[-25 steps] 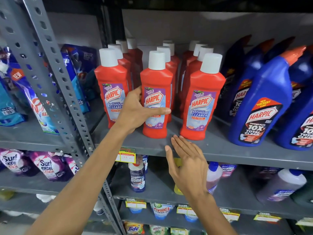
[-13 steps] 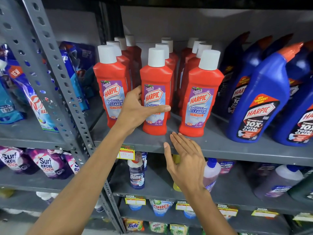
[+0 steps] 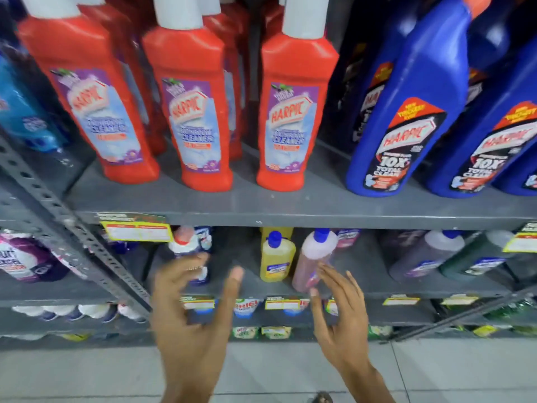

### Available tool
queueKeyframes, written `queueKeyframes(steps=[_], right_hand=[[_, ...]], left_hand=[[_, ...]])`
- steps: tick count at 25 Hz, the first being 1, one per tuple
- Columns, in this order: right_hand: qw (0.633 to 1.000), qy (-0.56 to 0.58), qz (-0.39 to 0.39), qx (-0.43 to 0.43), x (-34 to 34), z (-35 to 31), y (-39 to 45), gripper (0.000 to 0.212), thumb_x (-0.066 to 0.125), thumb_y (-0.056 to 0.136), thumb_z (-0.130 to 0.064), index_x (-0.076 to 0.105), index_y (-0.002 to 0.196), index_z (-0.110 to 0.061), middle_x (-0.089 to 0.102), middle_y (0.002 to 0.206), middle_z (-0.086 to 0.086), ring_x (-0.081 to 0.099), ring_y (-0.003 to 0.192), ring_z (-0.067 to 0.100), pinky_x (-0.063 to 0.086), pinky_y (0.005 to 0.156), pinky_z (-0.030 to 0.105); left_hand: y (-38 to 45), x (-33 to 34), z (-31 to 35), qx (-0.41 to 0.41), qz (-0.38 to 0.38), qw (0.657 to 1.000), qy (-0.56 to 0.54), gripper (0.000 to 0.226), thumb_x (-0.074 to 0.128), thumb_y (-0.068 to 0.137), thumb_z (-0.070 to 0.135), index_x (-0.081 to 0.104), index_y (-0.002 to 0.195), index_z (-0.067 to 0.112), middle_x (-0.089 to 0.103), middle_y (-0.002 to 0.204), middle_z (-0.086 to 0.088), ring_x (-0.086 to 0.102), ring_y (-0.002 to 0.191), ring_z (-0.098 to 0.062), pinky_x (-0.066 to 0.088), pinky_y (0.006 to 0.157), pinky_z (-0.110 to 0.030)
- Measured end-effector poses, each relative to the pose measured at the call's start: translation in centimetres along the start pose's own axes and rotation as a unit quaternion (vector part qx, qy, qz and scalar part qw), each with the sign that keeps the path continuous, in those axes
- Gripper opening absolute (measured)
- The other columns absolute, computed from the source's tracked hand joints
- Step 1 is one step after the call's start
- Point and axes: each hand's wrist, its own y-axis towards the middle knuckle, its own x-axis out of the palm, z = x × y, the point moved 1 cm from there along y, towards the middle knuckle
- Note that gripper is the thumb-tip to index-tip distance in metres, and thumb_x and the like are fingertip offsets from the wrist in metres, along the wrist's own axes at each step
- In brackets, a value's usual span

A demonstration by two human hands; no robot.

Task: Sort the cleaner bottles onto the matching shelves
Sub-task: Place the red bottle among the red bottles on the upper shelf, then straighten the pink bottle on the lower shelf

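Red Harpic bathroom cleaner bottles stand in rows on the upper shelf point(image 3: 261, 205); the middle front one point(image 3: 194, 112) stands free. Blue Harpic bottles point(image 3: 406, 117) fill the right of that shelf. On the shelf below stand a Domex bottle point(image 3: 189, 245), a yellow bottle point(image 3: 276, 257) and a pink bottle point(image 3: 311, 260). My left hand point(image 3: 191, 324) is open in front of the Domex bottle, fingers spread, holding nothing. My right hand point(image 3: 340, 321) is open just in front of the pink bottle, fingers apart.
A perforated grey steel upright point(image 3: 58, 216) runs diagonally at the left. Detergent pouches point(image 3: 26, 257) lie left of it. Dark and green bottles point(image 3: 430, 254) lie on the lower shelf at right. Price tags point(image 3: 136, 231) hang on the shelf edges. Tiled floor point(image 3: 87, 373) shows below.
My left hand has let go of the middle red bottle and dropped to the lower shelf. My right hand also moved down. The view tilted down and closer.
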Motion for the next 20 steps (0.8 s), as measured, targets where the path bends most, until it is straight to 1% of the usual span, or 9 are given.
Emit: queueKeyframes(steps=[3,5,7,9,12,14,16,18,20], right_hand=[[0.992,-0.034,-0.062,0.107,-0.9,7.5,-1.7,0.052,0.056,0.105,-0.043,0.062,0.149,-0.014,0.057,0.158,-0.011,0.057,0.146,0.017,0.036,0.128,0.048],[0.982,-0.053,-0.102,0.152,-1.0,11.7,-1.3,0.063,0.051,0.106,-0.051,0.052,0.158,-0.015,0.051,0.165,-0.005,0.05,0.153,0.026,0.031,0.132,0.046],[0.972,-0.073,-0.131,0.18,-1.2,16.0,-0.9,0.068,0.046,0.108,-0.053,0.044,0.164,-0.015,0.044,0.172,0.003,0.042,0.159,0.026,0.029,0.134,0.05],[0.967,-0.094,-0.155,0.178,-1.1,19.9,-0.8,0.07,0.039,0.109,-0.053,0.038,0.167,-0.013,0.039,0.175,0.007,0.038,0.162,0.027,0.025,0.136,0.049],[0.96,-0.121,-0.203,0.149,0.0,24.7,-0.8,0.071,0.03,0.111,-0.051,0.032,0.169,-0.01,0.033,0.177,0.009,0.031,0.165,0.027,0.015,0.137,0.045],[0.952,-0.138,-0.233,0.145,0.5,27.4,-1.5,0.069,0.031,0.113,-0.047,0.028,0.171,-0.009,0.029,0.178,0.01,0.026,0.167,0.027,0.015,0.138,0.047],[0.957,-0.156,-0.213,0.122,0.5,29.5,-2.1,0.067,0.032,0.115,-0.044,0.04,0.165,-0.001,0.041,0.172,0.018,0.04,0.16,0.036,0.034,0.131,0.057],[0.964,-0.166,-0.19,0.089,0.2,30.5,-3.0,0.066,0.032,0.115,-0.043,0.049,0.158,0.004,0.051,0.164,0.023,0.051,0.152,0.041,0.044,0.124,0.058],[0.964,-0.178,-0.185,0.069,0.2,30.8,-3.4,0.063,0.037,0.113,-0.038,0.05,0.157,0.005,0.051,0.165,0.022,0.05,0.153,0.039,0.039,0.125,0.054]], left_hand=[[-5.1,6.0,-3.7,-0.134,-0.133,0.981,0.038,0.049,0.094,0.078,0.034,0.069,0.119,0.025,0.071,0.122,0.011,0.07,0.117,-0.017,0.058,0.105,-0.047],[-6.5,10.6,-4.9,-0.177,-0.185,0.966,0.022,0.05,0.094,0.079,0.024,0.067,0.121,0.032,0.073,0.122,0.02,0.07,0.119,-0.005,0.057,0.105,-0.028],[-7.4,15.3,-6.6,-0.218,-0.221,0.951,0.002,0.052,0.093,0.08,0.005,0.065,0.112,0.036,0.076,0.11,0.035,0.072,0.105,0.009,0.055,0.092,-0.009],[-7.9,18.8,-8.3,-0.254,-0.205,0.945,0.004,0.055,0.093,0.077,-0.003,0.07,0.098,0.043,0.082,0.101,0.022,0.075,0.096,-0.004,0.06,0.087,-0.014],[-8.7,21.6,-11.0,-0.274,-0.157,0.948,0.041,0.056,0.101,0.067,0.017,0.072,0.098,0.053,0.081,0.112,-0.007,0.075,0.103,-0.027,0.063,0.096,-0.047],[-8.8,22.7,-12.1,-0.269,-0.163,0.946,0.081,0.053,0.102,0.067,0.023,0.071,0.11,0.028,0.081,0.112,-0.009,0.076,0.098,-0.028,0.065,0.088,-0.028],[-8.4,23.9,-12.7,-0.253,-0.164,0.942,0.145,0.061,0.101,0.069,0.026,0.07,0.117,0.008,0.08,0.113,-0.009,0.071,0.092,-0.024,0.053,0.069,-0.002],[-8.3,24.3,-12.7,-0.266,-0.144,0.94,0.16,0.068,0.102,0.067,0.034,0.07,0.123,0.012,0.081,0.114,-0.002,0.072,0.094,-0.022,0.051,0.069,-0.002],[-8.3,24.3,-13.2,-0.276,-0.144,0.938,0.154,0.071,0.101,0.068,0.034,0.07,0.129,0.017,0.081,0.115,0.0,0.075,0.092,-0.019,0.06,0.076,-0.019]])
